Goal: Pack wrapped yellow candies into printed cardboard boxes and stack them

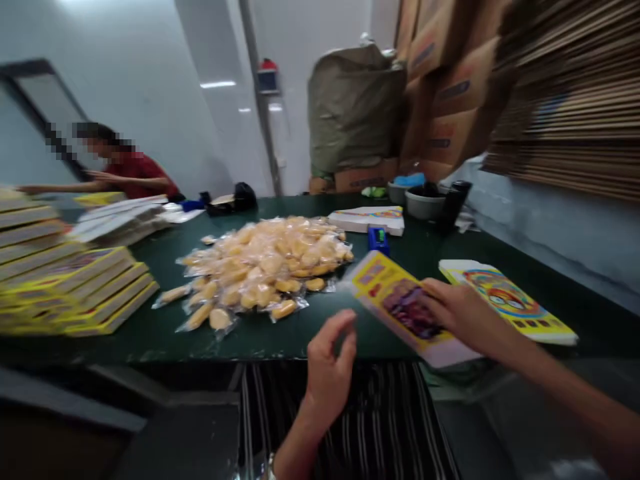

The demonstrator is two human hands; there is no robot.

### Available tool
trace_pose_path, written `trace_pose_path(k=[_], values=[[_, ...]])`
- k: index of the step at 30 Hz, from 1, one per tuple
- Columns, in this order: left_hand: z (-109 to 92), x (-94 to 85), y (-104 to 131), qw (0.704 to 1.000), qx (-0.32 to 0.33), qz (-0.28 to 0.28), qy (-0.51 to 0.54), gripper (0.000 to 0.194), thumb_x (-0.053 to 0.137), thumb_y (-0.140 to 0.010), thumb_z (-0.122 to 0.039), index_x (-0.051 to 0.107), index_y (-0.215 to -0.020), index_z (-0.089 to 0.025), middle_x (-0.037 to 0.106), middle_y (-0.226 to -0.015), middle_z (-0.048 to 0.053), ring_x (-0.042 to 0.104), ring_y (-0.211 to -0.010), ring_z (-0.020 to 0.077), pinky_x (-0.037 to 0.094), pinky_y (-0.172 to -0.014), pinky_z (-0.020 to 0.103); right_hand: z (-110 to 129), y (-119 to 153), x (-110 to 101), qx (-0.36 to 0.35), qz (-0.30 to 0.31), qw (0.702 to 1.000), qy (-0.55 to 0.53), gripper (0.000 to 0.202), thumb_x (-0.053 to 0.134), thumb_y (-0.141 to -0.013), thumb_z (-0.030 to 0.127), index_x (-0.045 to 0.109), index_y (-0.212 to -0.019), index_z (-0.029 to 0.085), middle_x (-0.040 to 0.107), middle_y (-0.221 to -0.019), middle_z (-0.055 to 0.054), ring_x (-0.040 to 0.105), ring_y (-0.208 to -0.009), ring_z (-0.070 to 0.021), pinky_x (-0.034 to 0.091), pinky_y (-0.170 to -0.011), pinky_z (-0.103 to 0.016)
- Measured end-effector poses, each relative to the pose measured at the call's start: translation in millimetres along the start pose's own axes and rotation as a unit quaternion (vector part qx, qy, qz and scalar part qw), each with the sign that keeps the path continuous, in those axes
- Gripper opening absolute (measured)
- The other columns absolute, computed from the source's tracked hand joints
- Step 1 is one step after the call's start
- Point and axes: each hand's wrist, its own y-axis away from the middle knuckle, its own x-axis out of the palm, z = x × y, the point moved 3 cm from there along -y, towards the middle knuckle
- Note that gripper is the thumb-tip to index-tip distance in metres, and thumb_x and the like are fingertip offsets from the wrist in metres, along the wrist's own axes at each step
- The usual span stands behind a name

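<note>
While the fingers of the right hand lie spread and flat on top of a yellow box, pressing on its printed lid rather than closing round it, the forearm reaches in from the lower right and crosses the near edge of the desk. The box is tilted, its near end hanging past the desk edge, its far corner pointing toward the heap of snacks. It is a flat cardboard rectangle, yellow with a purple picture in the middle and a pale underside.

The left hand is raised just left of the box, thumb and fingers curled loosely toward each other with a gap between them, holding nothing. Its wrist comes up from below, over striped cloth.

Beside the right hand lies a second flat box, yellow with a colourful round design, resting on the dark green desk. Further in sits a pile of small packets, pale yellow pieces in clear, crinkled wrap. At the left edge stand stacks of the same yellow boxes, blurred. A blue tape dispenser sits behind the pile. At the far left end a person in a red shirt leans over the desk.
</note>
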Motion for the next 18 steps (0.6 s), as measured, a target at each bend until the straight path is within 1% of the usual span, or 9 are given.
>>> trace_pose_path(k=[3, 4, 6, 8, 10, 11, 13, 15, 18], values=[[1, 8.7, -28, 0.99, 0.124, -0.022, -0.066, 0.038, 0.054, -0.089, -0.016, 0.062, -0.126, -0.022, 0.06, -0.138, 0.011, 0.049, -0.134, 0.027, 0.037, -0.114, 0.048, 4, 12, 5, 0.012, 0.068, 0.997, -0.024, 0.023, 0.046, -0.097, 0.019, 0.06, -0.08, 0.019, 0.067, -0.069, -0.001, 0.064, -0.061, -0.0155, 0.042, -0.056, -0.025], [2, 12.0, -33, 0.985, 0.148, -0.021, -0.086, 0.042, 0.053, -0.089, -0.014, 0.059, -0.13, -0.021, 0.057, -0.141, 0.012, 0.045, -0.138, 0.0275, 0.034, -0.116, 0.05, 9, 10, 9, 0.0, 0.083, 0.996, -0.034, 0.023, 0.045, -0.097, 0.019, 0.059, -0.08, 0.019, 0.068, -0.07, -0.002, 0.064, -0.061, -0.0156, 0.041, -0.056, -0.025], [6, 16.3, -39, 0.984, 0.15, -0.018, -0.099, 0.047, 0.055, -0.086, -0.012, 0.056, -0.133, -0.02, 0.055, -0.143, 0.014, 0.041, -0.14, 0.0286, 0.031, -0.117, 0.051, 17, 2, 16, -0.025, 0.103, 0.994, -0.027, 0.022, 0.044, -0.098, 0.019, 0.06, -0.082, 0.019, 0.069, -0.071, -0.003, 0.064, -0.06, -0.0158, 0.04, -0.055, -0.025], [9, 15.8, -42, 0.993, 0.099, -0.025, -0.058, 0.05, 0.059, -0.084, -0.015, 0.054, -0.133, -0.022, 0.055, -0.142, 0.013, 0.044, -0.138, 0.0294, 0.032, -0.117, 0.051, 19, -5, 22, -0.044, 0.095, 0.994, 0.027, 0.019, 0.045, -0.097, 0.017, 0.062, -0.09, 0.017, 0.071, -0.075, -0.005, 0.066, -0.063, -0.0184, 0.042, -0.057, -0.027], [14, 12.3, -43, 0.998, -0.004, -0.037, 0.049, 0.05, 0.065, -0.082, -0.022, 0.053, -0.131, -0.024, 0.061, -0.133, 0.013, 0.054, -0.129, 0.0302, 0.042, -0.109, 0.051, 20, -7, 26, -0.072, 0.044, 0.992, 0.099, 0.019, 0.046, -0.095, 0.012, 0.064, -0.101, 0.014, 0.074, -0.09, -0.011, 0.069, -0.077, -0.0234, 0.047, -0.065, -0.031], [17, 11.6, -44, 0.99, -0.065, -0.031, 0.119, 0.051, 0.068, -0.081, -0.027, 0.051, -0.13, -0.025, 0.064, -0.128, 0.012, 0.059, -0.123, 0.0304, 0.048, -0.102, 0.05, 22, -6, 30, -0.095, 0.014, 0.987, 0.129, 0.022, 0.047, -0.093, 0.009, 0.065, -0.106, 0.013, 0.074, -0.099, -0.014, 0.069, -0.086, -0.026, 0.049, -0.071, -0.034], [22, 13.5, -45, 0.955, -0.163, -0.009, 0.248, 0.055, 0.072, -0.078, -0.036, 0.051, -0.127, -0.025, 0.067, -0.121, 0.011, 0.064, -0.113, 0.03, 0.056, -0.09, 0.047, 30, -1, 42, -0.154, -0.023, 0.975, 0.161, 0.027, 0.048, -0.092, 0.007, 0.065, -0.112, 0.012, 0.071, -0.112, -0.017, 0.067, -0.099, -0.0293, 0.05, -0.082, -0.04], [29, 16.0, -45, 0.927, -0.208, -0.015, 0.312, 0.057, 0.077, -0.073, -0.038, 0.054, -0.122, -0.024, 0.07, -0.116, 0.009, 0.067, -0.108, 0.0287, 0.057, -0.086, 0.042, 41, 5, 57, -0.2, -0.018, 0.968, 0.148, 0.025, 0.052, -0.092, 0.01, 0.066, -0.113, 0.012, 0.07, -0.114, -0.018, 0.066, -0.1, -0.0301, 0.051, -0.085, -0.044], [43, 15.1, -44, 0.919, -0.221, -0.073, 0.317, 0.055, 0.081, -0.066, -0.035, 0.06, -0.115, -0.021, 0.073, -0.108, 0.007, 0.069, -0.103, 0.0256, 0.057, -0.087, 0.038, 49, 6, 66, -0.211, -0.007, 0.975, 0.071, 0.031, 0.065, -0.088, 0.025, 0.064, -0.116, 0.012, 0.067, -0.12, -0.019, 0.062, -0.109, -0.0331, 0.05, -0.092, -0.05]])
